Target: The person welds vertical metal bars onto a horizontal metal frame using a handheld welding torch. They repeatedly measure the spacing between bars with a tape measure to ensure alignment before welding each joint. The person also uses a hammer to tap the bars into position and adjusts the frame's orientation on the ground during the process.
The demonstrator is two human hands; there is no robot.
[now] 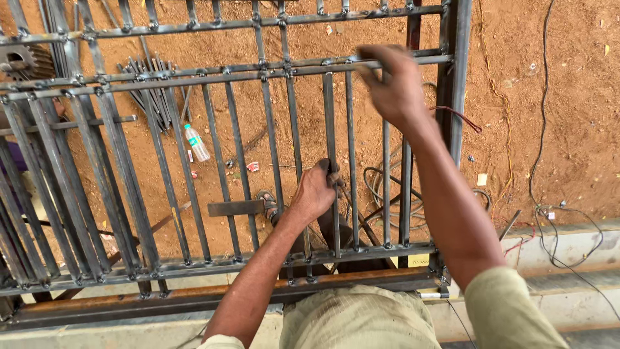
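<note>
Steel grille (213, 161) on stand, bar fitting part done.
L hand (314, 192) clamped round loose upright bar (331, 129) mid-panel; R hand (394, 81), blurred, at upper cross rail (194, 76), grip can't tell. Most uprights sit in rails w/ joints showing; gap remains beside held bar. Spare rods (152, 90), plastic bottle (196, 143), cables (387, 187) on dirt floor below.

Dark grey steel grille (271, 71); reddish-brown dirt ground (549, 97); clear bottle (196, 143).
</note>
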